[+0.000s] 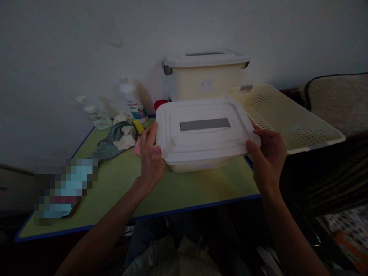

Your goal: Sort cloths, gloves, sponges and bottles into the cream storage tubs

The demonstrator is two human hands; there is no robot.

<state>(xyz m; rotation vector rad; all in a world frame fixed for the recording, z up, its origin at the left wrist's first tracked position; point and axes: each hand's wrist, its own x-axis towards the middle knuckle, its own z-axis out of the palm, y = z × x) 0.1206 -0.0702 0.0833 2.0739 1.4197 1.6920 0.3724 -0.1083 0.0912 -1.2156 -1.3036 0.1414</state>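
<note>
A cream storage box [195, 165] with a white lid [201, 143] and a grey handle strip is in front of me over the table. My left hand [151, 155] grips the lid's left edge, thumb at the front corner. On the right end, my right hand [267, 157] holds the lid's edge with the thumb on its front corner and the fingers behind. The lid sits on the box, whose lower part is mostly hidden under it. Whether the box touches the table I cannot tell.
A larger lidded storage box [207, 80] stands behind, by the wall. At right is a cream perforated basket [299, 119]. Leftward on the green table [115, 191] are a white bottle [132, 99], a pump bottle [97, 119], a yellow sponge [138, 127] and a grey mesh cloth [110, 143].
</note>
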